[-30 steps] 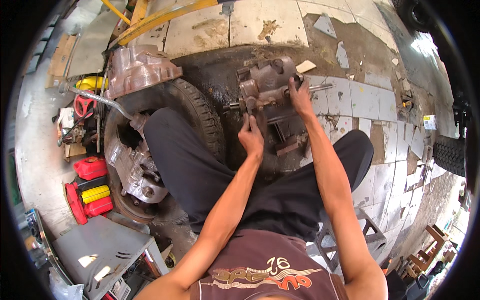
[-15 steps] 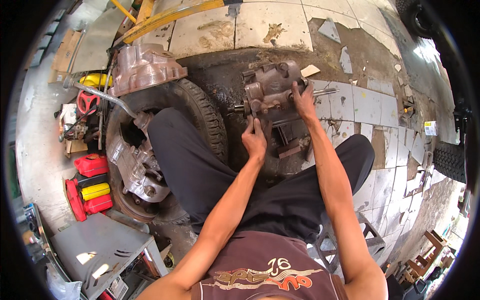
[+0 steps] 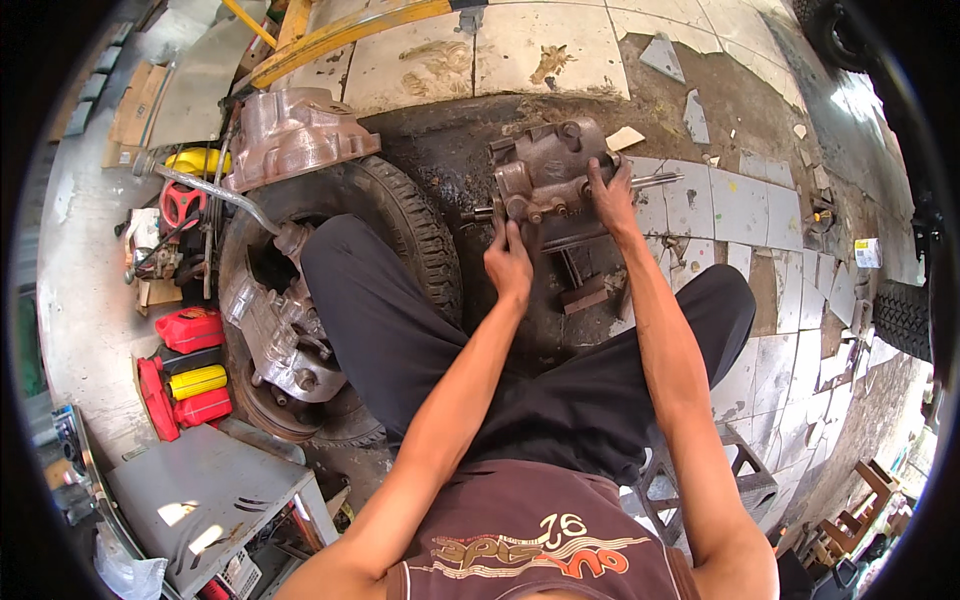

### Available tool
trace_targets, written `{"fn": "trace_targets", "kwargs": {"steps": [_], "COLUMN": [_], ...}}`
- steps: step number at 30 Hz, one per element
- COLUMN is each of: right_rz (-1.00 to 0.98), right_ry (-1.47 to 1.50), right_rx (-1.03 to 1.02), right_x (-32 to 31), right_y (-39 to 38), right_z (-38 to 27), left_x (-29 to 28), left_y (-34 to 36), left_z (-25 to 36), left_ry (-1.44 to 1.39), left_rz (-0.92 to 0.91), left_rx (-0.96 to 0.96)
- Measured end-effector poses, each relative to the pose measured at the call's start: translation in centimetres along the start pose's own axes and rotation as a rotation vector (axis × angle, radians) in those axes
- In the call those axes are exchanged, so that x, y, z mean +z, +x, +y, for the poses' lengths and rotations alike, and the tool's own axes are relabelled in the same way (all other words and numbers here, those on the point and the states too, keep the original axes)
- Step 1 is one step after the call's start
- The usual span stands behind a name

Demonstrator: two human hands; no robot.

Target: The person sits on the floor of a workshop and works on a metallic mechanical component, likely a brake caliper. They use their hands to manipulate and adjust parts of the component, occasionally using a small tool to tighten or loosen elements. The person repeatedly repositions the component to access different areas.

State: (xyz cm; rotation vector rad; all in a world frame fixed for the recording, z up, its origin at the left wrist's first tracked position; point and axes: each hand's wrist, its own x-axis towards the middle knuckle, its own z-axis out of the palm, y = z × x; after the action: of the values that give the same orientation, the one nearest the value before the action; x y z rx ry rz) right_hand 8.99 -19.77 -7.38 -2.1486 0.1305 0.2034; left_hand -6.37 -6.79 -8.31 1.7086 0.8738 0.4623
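Observation:
A greasy brown metal gearbox (image 3: 550, 165) lies in front of me between my knees, with a splined shaft (image 3: 655, 180) out of its right end and a short shaft (image 3: 480, 215) out of its left. My right hand (image 3: 613, 198) is wrapped round the right end, thumb on the near side. My left hand (image 3: 510, 262) grips the near left corner, beside the short shaft; its fingertips are partly hidden against the casing. Below the gearbox is a dark metal stand (image 3: 583, 293).
At my left, a tyre (image 3: 415, 225) bears a bell-shaped housing (image 3: 300, 135) and a silver casing with a long lever (image 3: 215, 195). Red cases (image 3: 190, 330) and a grey metal table (image 3: 205, 490) stand farther left. Broken tiles (image 3: 735, 205) cover the floor at right.
My left hand's fingers have moved up and left along the gearbox's left end and spread a little. The right hand keeps its hold. The whole view has shifted slightly.

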Motion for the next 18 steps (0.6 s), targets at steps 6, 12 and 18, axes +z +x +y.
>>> {"fn": "trace_targets", "kwargs": {"steps": [6, 12, 18], "right_rz": [0.025, -0.021, -0.019], "right_ry": [-0.009, -0.02, 0.014], "right_rx": [0.008, 0.031, 0.016], "right_x": [-0.3, -0.6, -0.4], "right_y": [0.3, 0.1, 0.4], "right_z": [0.9, 0.3, 1.5], "left_x": [0.0, -0.1, 0.1], "left_y": [-0.8, -1.6, -1.4], "left_z": [1.3, 1.7, 2.6], "left_ry": [0.026, 0.005, 0.046], "left_rz": [-0.048, -0.051, -0.062], "left_rx": [-0.059, -0.047, -0.087]}}
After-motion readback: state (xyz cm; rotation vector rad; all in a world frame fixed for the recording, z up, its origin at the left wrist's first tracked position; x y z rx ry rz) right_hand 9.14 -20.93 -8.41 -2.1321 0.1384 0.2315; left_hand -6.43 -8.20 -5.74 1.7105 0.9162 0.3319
